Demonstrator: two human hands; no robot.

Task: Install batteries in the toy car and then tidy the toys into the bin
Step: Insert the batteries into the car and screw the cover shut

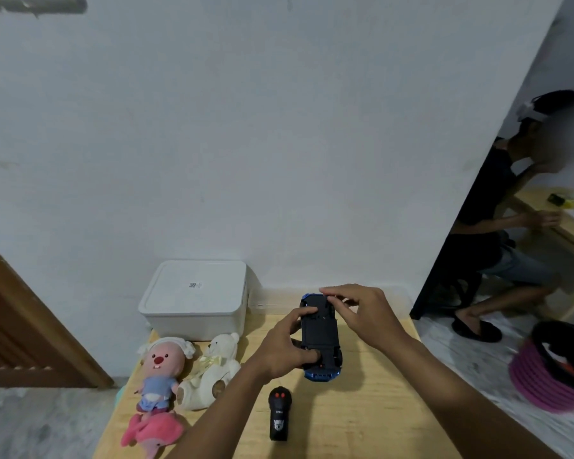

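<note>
Our left hand (287, 346) grips the blue toy car (320, 337) along its side, thumb pressed on the dark underside, which faces up at us. Our right hand (358, 309) pinches at the far end of that underside with its fingertips closed on it. The car is held just above the wooden bench (362, 419). At 6 o'clock from the car a black remote (279, 414) lies on the bench. At 9 o'clock sit a white bear (212, 371) and a pink-faced plush (161, 372), with a pink plush (153, 432) below them. At 10 o'clock stands the white bin (194, 299), lid on, against the wall.
</note>
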